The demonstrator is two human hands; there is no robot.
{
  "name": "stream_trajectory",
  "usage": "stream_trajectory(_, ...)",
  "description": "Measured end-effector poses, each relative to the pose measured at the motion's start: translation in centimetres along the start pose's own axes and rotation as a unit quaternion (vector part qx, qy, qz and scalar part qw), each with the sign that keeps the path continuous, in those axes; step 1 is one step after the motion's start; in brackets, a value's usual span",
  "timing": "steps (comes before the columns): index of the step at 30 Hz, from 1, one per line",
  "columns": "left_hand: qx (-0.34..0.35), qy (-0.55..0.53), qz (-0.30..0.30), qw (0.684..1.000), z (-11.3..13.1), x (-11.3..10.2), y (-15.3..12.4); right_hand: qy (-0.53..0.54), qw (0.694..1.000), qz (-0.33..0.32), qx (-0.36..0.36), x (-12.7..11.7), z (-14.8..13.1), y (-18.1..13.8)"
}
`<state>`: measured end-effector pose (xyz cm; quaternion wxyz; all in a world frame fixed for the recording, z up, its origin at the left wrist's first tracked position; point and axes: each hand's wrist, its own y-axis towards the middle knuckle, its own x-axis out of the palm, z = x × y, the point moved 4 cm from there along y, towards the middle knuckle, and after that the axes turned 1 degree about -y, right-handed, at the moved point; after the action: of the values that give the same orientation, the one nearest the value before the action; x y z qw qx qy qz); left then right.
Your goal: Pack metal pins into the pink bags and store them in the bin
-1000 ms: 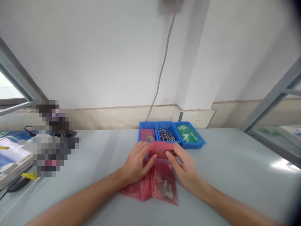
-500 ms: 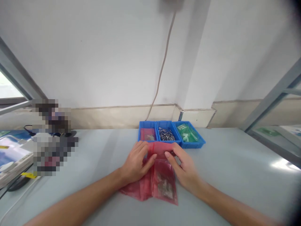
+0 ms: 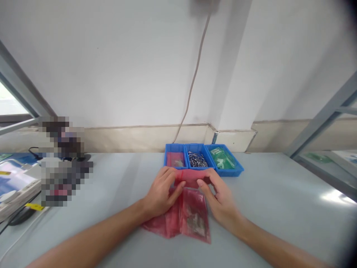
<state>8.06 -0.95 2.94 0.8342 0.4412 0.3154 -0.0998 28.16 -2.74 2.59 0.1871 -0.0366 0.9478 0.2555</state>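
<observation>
Between my two hands is a translucent red plastic bag [image 3: 192, 177], bowed slightly along its width. My left hand [image 3: 163, 191] grips its left end, thumb in front and fingers behind. At the right end, my right hand [image 3: 219, 193] pinches it with the thumb in front and the fingers curled over the top. Just below lies another red bag [image 3: 195, 219] with small greyish parts inside, flat on the table. More red bags [image 3: 167, 223] spread out to the left, partly hidden under my left hand and wrist.
Three blue bins stand together beyond my hands: one with a red bag [image 3: 175, 159], one with metal screw-like pieces [image 3: 197, 159], one with green bags [image 3: 222, 158]. A power strip [image 3: 21, 197] and cables lie at the left, near a blurred-out area. Wall behind.
The bag between my hands has bowed and its lower edge has lifted a little off the bags below. My right thumb has shifted slightly; my left hand stays nearly still.
</observation>
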Motion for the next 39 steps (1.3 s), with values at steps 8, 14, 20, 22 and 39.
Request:
stream_trajectory(8, 0.03, -0.032, -0.005, 0.999, 0.3, -0.2, 0.0, -0.001, 1.0, -0.004, -0.017, 0.0, -0.3, -0.2)
stream_trajectory(14, 0.045, -0.041, -0.003, 0.998, 0.3, -0.1, -0.1, 0.01, 1.0, -0.001, -0.015, 0.1, 0.0, -0.5)
stream_trajectory(20, 0.048, -0.017, -0.017, 0.999, 0.5, -0.1, -0.1, 0.053, 0.996, 0.057, 0.039, 0.2, 0.6, -0.5)
stream_trajectory(22, 0.051, -0.016, -0.014, 0.998, 0.6, -0.3, 0.0, 0.086, 0.991, 0.081, 0.064, 0.0, 0.9, -0.2)
stream_trajectory(39, 0.087, -0.012, -0.056, 0.995, 1.0, -0.6, -0.1, 0.133, 0.981, 0.095, 0.101, -0.6, 0.8, 0.4)
